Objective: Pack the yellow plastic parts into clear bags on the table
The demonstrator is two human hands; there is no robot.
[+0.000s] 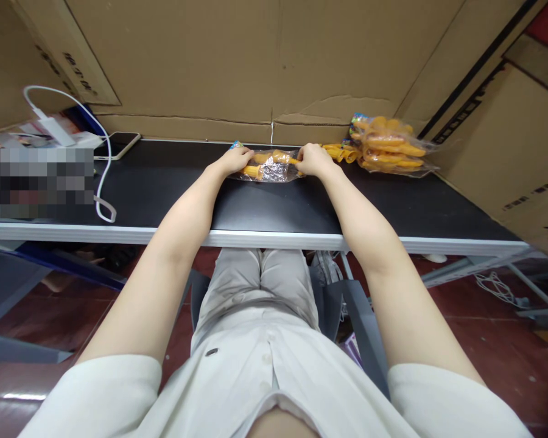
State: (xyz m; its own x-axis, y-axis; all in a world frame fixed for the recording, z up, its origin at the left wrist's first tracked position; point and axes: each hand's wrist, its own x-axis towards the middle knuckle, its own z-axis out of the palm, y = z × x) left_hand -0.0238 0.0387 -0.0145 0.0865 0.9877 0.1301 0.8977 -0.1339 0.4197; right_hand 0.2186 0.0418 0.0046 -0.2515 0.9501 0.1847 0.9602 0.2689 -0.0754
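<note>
1. Head view, bag: the clear bag (276, 167) lies between the two hands, lengthwise from one to the other, on the table (274, 213). Yellow pieces (252, 171) show through the film; glare hides some of their shape.
2. Left hand (237, 160): fingers bent in over the bag's left end, appearing to have hold of it. A bit of blue print shows just behind this hand.
3. Right hand (316, 159): fingers and thumb drawn together at the bag's right end, gripping it; exact finger contact is too small to tell.
4. Why held so: one hand per end probably keeps the slippery film straight and stops the contents sliding about. Both forearms cross the table's near edge; cannot tell whether they lean on it.
5. Right of the right hand: loose yellow parts (342, 152) just beside it, then a stack (388, 146) of filled bags. Judged to be within that hand's reach, off the working spot.
6. Left of the left hand, well apart: a phone (122, 145) and, farther out, a white plug (57, 131). Presumably set aside there; the patch in front is blurred.
7. Beyond both hands: upright cardboard (274, 61), likely a screen.
</note>
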